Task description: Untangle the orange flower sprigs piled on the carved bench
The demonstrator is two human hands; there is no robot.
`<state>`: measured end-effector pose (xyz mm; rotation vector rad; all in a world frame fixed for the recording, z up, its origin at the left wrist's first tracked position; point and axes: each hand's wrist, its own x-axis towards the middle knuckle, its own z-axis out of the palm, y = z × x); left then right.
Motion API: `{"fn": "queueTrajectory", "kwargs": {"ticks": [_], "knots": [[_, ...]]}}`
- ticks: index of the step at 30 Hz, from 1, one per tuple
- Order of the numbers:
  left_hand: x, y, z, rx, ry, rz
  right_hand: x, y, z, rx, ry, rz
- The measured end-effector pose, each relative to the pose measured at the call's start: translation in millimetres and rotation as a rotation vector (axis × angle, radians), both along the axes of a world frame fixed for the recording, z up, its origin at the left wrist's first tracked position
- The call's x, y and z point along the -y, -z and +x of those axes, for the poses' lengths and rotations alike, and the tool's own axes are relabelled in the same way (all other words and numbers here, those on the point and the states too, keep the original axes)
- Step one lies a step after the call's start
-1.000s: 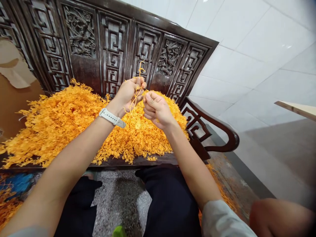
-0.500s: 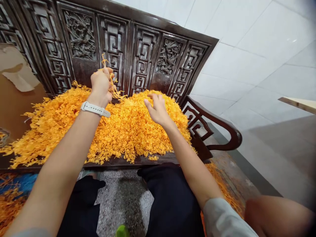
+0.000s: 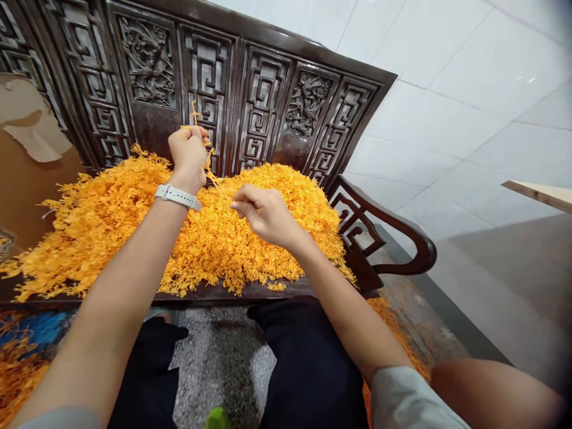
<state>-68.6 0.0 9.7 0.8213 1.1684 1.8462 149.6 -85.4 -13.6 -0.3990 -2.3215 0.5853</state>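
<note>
A big heap of orange plastic sprigs (image 3: 134,220) covers the seat of a dark carved wooden bench (image 3: 250,89). My left hand (image 3: 190,156), with a white watch (image 3: 177,196) on the wrist, is raised over the heap and closed on a small bunch of orange sprigs (image 3: 199,128). Their tips stick out above the fist and trail down to the right. My right hand (image 3: 261,213) hovers low over the middle of the heap, thumb and fingers pinched together on a thin orange strand that I can barely make out.
The bench's curved armrest (image 3: 384,238) stands at the right. More orange sprigs lie on the floor at the lower left (image 3: 20,369) and under the bench's right end (image 3: 393,333). My dark-trousered knees (image 3: 308,369) are below. A brown cardboard sheet (image 3: 27,167) leans at the left. A wooden board edge (image 3: 536,193) juts in far right.
A second ago both hands were together over the heap on one bunch. The left hand has carried the bunch up and left; the right hand opened, then dropped and pinched shut over the heap.
</note>
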Motion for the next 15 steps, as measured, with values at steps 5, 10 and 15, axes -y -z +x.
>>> {"fn": "queueTrajectory", "kwargs": {"ticks": [5, 10, 15], "knots": [[-2, 21.2, -26, 0.036, -0.353, -0.078, 63, -25.1, -12, 0.078, -0.596, -0.154], [-1, 28.0, -48, 0.133, -0.205, -0.080, 19, -16.5, -5, -0.302, -0.125, -0.473], [-6, 23.3, -34, 0.154, -0.015, -0.004, -62, 17.8, 8, -0.401, 0.570, -0.488]]}}
